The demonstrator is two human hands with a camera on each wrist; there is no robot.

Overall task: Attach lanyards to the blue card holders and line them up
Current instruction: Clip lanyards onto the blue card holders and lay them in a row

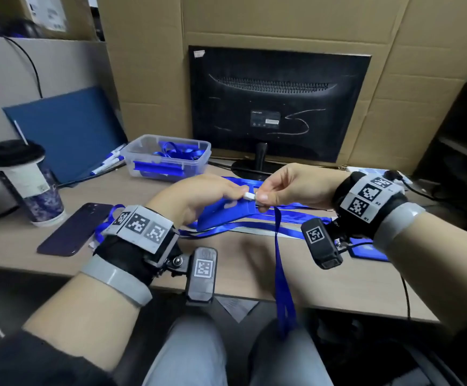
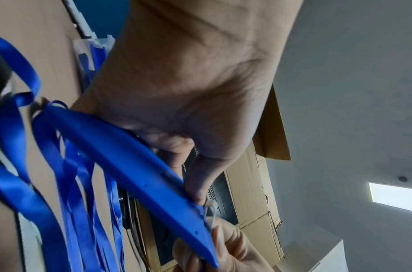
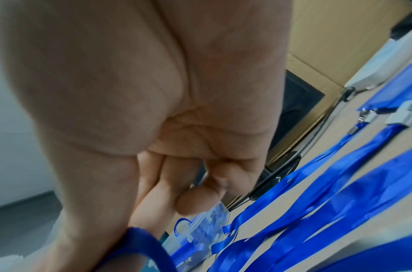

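Observation:
Above the desk, my left hand (image 1: 226, 195) grips a blue card holder (image 1: 221, 215) by its top end, thumb on the upper face. My right hand (image 1: 261, 199) pinches the white clip (image 1: 249, 195) of a blue lanyard right at the holder's top edge. That lanyard's ribbon (image 1: 281, 274) hangs down past the desk's front edge. In the left wrist view the card holder (image 2: 130, 165) runs diagonally under my left hand (image 2: 188, 92), with the clip (image 2: 211, 217) at its slot. The right wrist view shows my right hand (image 3: 153, 92) with curled fingers; the clip is hidden.
Several loose lanyards (image 1: 254, 227) lie across the desk (image 1: 240, 260). A card holder (image 1: 366, 249) with a lanyard lies under my right wrist. A clear plastic bin (image 1: 168, 160) of holders and lanyards stands at the back. A phone (image 1: 73, 229), cup (image 1: 26, 182) and monitor (image 1: 279, 107) surround the work area.

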